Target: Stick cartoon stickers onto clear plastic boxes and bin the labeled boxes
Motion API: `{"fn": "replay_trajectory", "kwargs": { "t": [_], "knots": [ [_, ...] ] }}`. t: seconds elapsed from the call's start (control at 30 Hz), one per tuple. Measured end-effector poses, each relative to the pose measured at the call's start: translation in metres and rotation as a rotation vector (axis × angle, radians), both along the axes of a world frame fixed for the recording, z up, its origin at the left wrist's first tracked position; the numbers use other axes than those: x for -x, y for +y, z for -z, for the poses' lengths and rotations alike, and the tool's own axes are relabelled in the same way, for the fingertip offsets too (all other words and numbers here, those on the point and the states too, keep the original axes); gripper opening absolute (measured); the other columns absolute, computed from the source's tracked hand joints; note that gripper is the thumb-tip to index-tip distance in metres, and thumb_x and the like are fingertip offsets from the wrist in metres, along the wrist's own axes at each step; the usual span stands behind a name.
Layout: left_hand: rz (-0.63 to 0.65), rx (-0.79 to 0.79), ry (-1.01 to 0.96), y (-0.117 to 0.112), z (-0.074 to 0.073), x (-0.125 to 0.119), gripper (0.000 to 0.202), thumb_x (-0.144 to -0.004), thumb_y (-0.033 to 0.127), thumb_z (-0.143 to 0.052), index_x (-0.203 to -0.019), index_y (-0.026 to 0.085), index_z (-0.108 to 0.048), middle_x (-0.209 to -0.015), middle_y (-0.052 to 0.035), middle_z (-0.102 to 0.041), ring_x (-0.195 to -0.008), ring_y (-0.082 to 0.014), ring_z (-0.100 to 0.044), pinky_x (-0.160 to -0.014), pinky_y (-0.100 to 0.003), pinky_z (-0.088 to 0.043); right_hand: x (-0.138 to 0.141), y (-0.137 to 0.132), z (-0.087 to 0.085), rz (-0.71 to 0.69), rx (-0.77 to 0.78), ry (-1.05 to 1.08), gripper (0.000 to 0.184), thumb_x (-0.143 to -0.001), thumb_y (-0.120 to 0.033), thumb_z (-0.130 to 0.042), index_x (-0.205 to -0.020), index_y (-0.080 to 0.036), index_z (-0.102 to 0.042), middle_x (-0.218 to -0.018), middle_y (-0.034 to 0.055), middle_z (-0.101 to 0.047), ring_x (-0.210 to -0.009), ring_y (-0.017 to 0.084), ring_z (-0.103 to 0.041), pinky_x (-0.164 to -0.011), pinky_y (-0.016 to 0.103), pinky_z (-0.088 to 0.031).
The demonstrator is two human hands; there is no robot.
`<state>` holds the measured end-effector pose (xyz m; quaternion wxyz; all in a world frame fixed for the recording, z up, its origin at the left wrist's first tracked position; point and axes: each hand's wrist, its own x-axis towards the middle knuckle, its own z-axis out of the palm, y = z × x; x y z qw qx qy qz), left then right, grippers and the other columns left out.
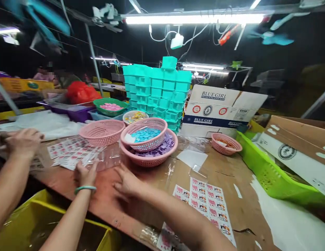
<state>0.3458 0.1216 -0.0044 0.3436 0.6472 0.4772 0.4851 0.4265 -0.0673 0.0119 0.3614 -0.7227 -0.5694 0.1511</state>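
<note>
My left hand [85,176], with a green bangle on its wrist, has its fingers at the near left edge of a clear plastic box [110,157] and appears to grip it. Part of that edge is hidden by the fingers. My right hand [127,181] is over the table just right of the box, thumb and fingers apart and holding nothing. Behind the box lie sticker sheets [70,150]. A pink basket of purple pieces [152,160] stands beyond my right hand, with a smaller pink basket of blue pieces [144,135] resting on it.
Another person's hand [23,143] is at the far left. Stacked turquoise bins [157,90] and a white carton [220,109] stand behind. An empty pink basket [102,131] sits left, a green crate [277,174] right. More sticker sheets [206,205] lie by my right forearm.
</note>
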Motion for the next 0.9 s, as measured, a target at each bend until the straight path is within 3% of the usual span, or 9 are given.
{"fn": "replay_trajectory", "kwargs": {
  "t": [0.07,0.13,0.23,0.3,0.37,0.47,0.63,0.77,0.9],
  "knots": [
    [-0.124,-0.285,0.029,-0.033,-0.008,-0.006,0.064,-0.068,0.036,-0.068,-0.122,0.012,-0.045,-0.141,-0.0226,-0.043,-0.134,-0.0392,-0.035,-0.108,-0.060,-0.025,-0.016,-0.060,0.004,-0.169,-0.092,-0.113,0.049,-0.081,-0.024,-0.063,-0.129,-0.018,-0.055,-0.141,0.0134,-0.051,-0.133,0.022,-0.045,-0.109,0.035,-0.038],
    [-0.064,-0.582,-0.019,-0.088,-0.022,-0.016,0.062,-0.071,0.033,-0.068,-0.126,0.012,-0.045,-0.142,-0.0214,-0.041,-0.136,-0.0367,-0.034,-0.111,-0.058,-0.024,-0.047,-0.122,0.004,-0.134,-0.197,-0.218,0.037,-0.084,-0.025,-0.059,-0.120,-0.021,-0.060,-0.125,0.0098,-0.062,-0.122,0.020,-0.055,-0.106,0.036,-0.042],
    [0.409,-0.707,-0.100,-0.193,-0.040,-0.050,0.040,-0.081,0.026,-0.060,-0.119,0.019,-0.053,-0.130,-0.0141,-0.053,-0.129,-0.0296,-0.044,-0.110,-0.049,-0.033,-0.123,-0.207,-0.002,0.221,-0.266,-0.313,0.042,-0.082,-0.027,-0.063,-0.124,-0.024,-0.057,-0.124,0.0100,-0.062,-0.118,0.022,-0.055,-0.104,0.043,-0.042],
    [0.896,-0.611,-0.042,-0.258,-0.041,-0.091,0.028,-0.085,0.025,-0.055,-0.114,0.024,-0.057,-0.125,-0.0096,-0.058,-0.123,-0.0246,-0.051,-0.107,-0.042,-0.040,-0.185,-0.251,-0.006,0.505,-0.178,-0.350,0.057,-0.077,-0.026,-0.069,-0.131,-0.022,-0.052,-0.134,0.0136,-0.054,-0.129,0.027,-0.045,-0.109,0.049,-0.035],
    [1.078,-0.401,-0.009,-0.302,-0.034,-0.147,0.030,-0.084,0.029,-0.058,-0.113,0.023,-0.060,-0.131,-0.0098,-0.056,-0.126,-0.0243,-0.050,-0.109,-0.040,-0.037,-0.245,-0.286,-0.008,0.771,-0.009,-0.303,0.079,-0.069,-0.028,-0.075,-0.140,-0.021,-0.042,-0.149,0.0169,-0.036,-0.142,0.033,-0.026,-0.114,0.054,-0.025],
    [0.873,0.081,-0.032,-0.319,-0.017,-0.243,0.042,-0.076,0.032,-0.067,-0.114,0.018,-0.059,-0.136,-0.0146,-0.053,-0.132,-0.0273,-0.045,-0.112,-0.040,-0.032,-0.317,-0.319,-0.006,0.947,0.166,-0.172,0.106,-0.063,-0.034,-0.080,-0.150,-0.020,-0.022,-0.157,0.0214,-0.011,-0.147,0.036,-0.007,-0.114,0.056,-0.019],
    [0.757,0.280,0.000,-0.296,-0.003,-0.363,0.035,-0.070,0.039,-0.071,-0.092,0.013,-0.063,-0.105,-0.0187,-0.068,-0.114,-0.0315,-0.058,-0.096,-0.041,-0.042,-0.386,-0.336,0.010,0.854,0.195,-0.091,0.125,-0.050,-0.033,-0.087,-0.152,-0.020,-0.016,-0.156,0.0231,-0.009,-0.147,0.033,-0.012,-0.113,0.046,-0.025],
    [0.814,0.326,-0.016,-0.302,0.001,-0.391,0.029,-0.068,0.038,-0.072,-0.059,0.017,-0.054,-0.062,-0.0033,-0.061,-0.071,-0.0192,-0.062,-0.073,-0.033,-0.047,-0.402,-0.326,0.020,0.791,0.158,-0.082,0.107,-0.056,-0.027,-0.083,-0.148,-0.023,-0.029,-0.146,0.0167,-0.032,-0.138,0.028,-0.036,-0.110,0.040,-0.032],
    [0.855,0.321,-0.099,-0.326,-0.013,-0.372,0.033,-0.073,0.038,-0.065,-0.054,0.019,-0.047,-0.055,0.0010,-0.053,-0.063,-0.0162,-0.057,-0.068,-0.029,-0.044,-0.383,-0.330,0.013,0.784,0.087,-0.105,0.091,-0.065,-0.022,-0.076,-0.145,-0.024,-0.033,-0.140,0.0129,-0.038,-0.132,0.023,-0.043,-0.110,0.036,-0.034]
  ]
}}
